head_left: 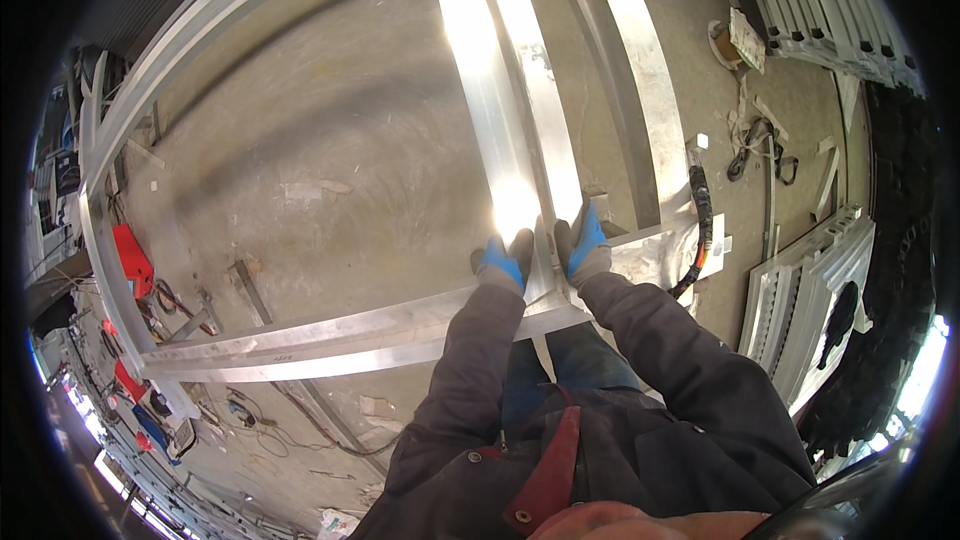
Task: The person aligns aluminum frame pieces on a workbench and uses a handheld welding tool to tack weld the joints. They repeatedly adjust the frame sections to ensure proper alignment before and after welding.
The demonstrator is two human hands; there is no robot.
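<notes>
- Aluminium bar [500, 130]: long, bright, runs up the middle of my view from the hands toward the top edge. Strong glare on it just above the hands. Its near end meets a cross bar [330, 340] of the same metal, which runs off to the left.
- Left hand [503, 262], in a blue and grey glove: pressed to the left flank of the aluminium bar at its near end, fingers curled onto the edge. Looks like a closed hold on the bar; the fingertips are lost in glare, so I can't tell how far they wrap.
- Right hand [584, 240], same kind of glove: on the right flank of the same bar, fingers pointing up along it, clasped against the metal. The two hands sit just beside each other with the bar between them.
- Both dark jacket sleeves come in from the lower edge.
- A second parallel bar [640, 70] stands to the right of the held one.
- Black cable [703, 230] with orange bands hangs just right of the right hand.
- Concrete floor [320, 140] under the frame, dusty and scuffed.
- Red tool case [133, 260] well apart at far left.
- Stacked pale profiles [810, 320] at right.
</notes>
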